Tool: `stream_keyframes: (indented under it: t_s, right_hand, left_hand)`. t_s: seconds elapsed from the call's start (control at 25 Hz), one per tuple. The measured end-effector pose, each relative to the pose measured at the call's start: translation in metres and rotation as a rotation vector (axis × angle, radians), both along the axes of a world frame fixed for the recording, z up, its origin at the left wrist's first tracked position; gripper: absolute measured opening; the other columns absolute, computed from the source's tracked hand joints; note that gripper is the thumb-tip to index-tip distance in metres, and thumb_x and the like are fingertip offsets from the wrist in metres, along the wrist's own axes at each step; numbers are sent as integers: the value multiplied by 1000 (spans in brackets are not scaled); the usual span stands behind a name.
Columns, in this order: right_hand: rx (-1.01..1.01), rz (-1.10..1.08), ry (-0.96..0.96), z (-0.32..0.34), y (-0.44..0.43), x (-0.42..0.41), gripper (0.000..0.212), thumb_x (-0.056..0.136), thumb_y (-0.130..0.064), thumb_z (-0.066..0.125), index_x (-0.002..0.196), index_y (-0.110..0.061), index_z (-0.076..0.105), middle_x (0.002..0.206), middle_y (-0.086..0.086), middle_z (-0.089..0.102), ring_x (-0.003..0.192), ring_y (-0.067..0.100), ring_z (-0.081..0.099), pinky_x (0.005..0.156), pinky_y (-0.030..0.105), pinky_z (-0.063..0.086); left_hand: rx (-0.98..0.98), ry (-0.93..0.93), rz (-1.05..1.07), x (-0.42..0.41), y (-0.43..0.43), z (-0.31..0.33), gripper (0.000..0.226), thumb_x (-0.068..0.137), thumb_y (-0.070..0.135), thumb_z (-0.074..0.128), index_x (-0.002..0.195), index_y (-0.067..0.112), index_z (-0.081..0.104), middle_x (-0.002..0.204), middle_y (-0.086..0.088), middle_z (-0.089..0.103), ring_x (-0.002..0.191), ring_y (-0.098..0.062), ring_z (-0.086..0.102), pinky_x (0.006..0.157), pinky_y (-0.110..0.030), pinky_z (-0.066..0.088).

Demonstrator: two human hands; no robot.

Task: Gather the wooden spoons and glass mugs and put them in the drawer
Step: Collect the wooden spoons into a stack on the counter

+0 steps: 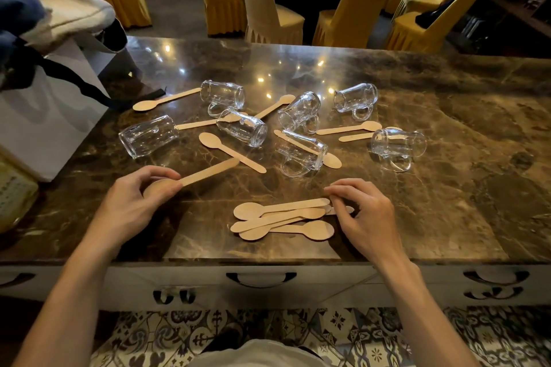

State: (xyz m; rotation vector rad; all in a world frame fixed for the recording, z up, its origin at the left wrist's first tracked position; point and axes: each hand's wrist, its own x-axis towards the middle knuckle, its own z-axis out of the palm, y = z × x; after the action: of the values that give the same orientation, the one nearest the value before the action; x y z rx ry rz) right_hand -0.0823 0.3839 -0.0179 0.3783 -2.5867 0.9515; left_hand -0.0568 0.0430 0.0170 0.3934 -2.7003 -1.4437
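On the brown marble counter (447, 188), my left hand (134, 202) pinches the bowl end of one wooden spoon (208, 171), whose handle points up and right. My right hand (366, 217) rests its fingertips on the handle ends of a small pile of wooden spoons (283, 217) near the front edge. Several more spoons (232, 152) lie scattered farther back among several glass mugs (243, 126) lying on their sides. A shut drawer with a dark handle (261, 278) sits below the counter edge, between my arms.
A white bag with dark straps (44, 110) stands at the counter's left end. More drawer handles (495, 277) show to the right. Yellow-covered chairs (268, 9) and a dark round table stand beyond the counter. Patterned tile floor lies below.
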Motion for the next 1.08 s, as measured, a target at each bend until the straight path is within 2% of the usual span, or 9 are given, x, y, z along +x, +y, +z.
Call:
stream_keyframes:
  t_s: [0.2, 0.28, 0.4, 0.52, 0.68, 0.8, 1.08]
  right_hand:
    - [-83, -100, -51, 2, 14, -12, 16, 82, -8, 66, 94, -17, 73, 95, -4, 68, 87, 10, 62, 78, 30, 54]
    - [-70, -181, -109, 2, 19, -22, 16, 83, -17, 68, 99, -18, 71, 97, -3, 69, 81, 8, 60, 74, 27, 53]
    - [32, -254, -179, 1, 21, -41, 30, 82, -32, 69, 108, -18, 67, 103, 0, 68, 82, 10, 59, 70, 18, 43]
    - [109, -248, -234, 0, 16, -57, 40, 81, -41, 67, 115, -19, 63, 106, 1, 65, 95, 16, 61, 75, 26, 47]
    - [191, -253, -270, -1, 7, -71, 46, 82, -51, 62, 119, -24, 61, 102, 1, 59, 95, 19, 57, 69, 27, 39]
    - [200, -254, -296, 0, 4, -78, 49, 80, -57, 60, 118, -27, 61, 103, 1, 57, 96, 20, 56, 70, 30, 43]
    - [196, -261, -414, 5, 2, -91, 43, 78, -50, 66, 112, -24, 63, 109, 3, 58, 100, 20, 56, 74, 32, 45]
  left_hand:
    - [114, -8, -189, -15, 32, 7, 13, 72, 37, 70, 84, 35, 71, 88, 14, 66, 82, 9, 58, 66, -14, 42]
    - [145, -27, -282, -19, 44, 7, 17, 69, 40, 69, 84, 33, 72, 87, 17, 68, 81, 10, 59, 63, -6, 44]
    - [180, -42, -355, -26, 59, 3, 20, 68, 38, 69, 86, 30, 72, 89, 21, 68, 80, 10, 59, 63, 0, 41]
    - [214, -57, -368, -30, 69, -2, 19, 69, 35, 70, 87, 29, 73, 88, 19, 69, 82, 7, 60, 63, 0, 41]
    - [239, -68, -383, -33, 75, -6, 25, 65, 39, 69, 87, 29, 74, 89, 17, 71, 80, 5, 62, 64, -2, 44]
    - [214, -95, -391, -35, 75, -8, 25, 63, 44, 68, 85, 33, 74, 90, 21, 70, 83, 8, 61, 65, -1, 43]
    - [85, -98, -443, -38, 75, -14, 22, 66, 48, 68, 85, 38, 73, 90, 26, 69, 90, 7, 60, 73, -17, 45]
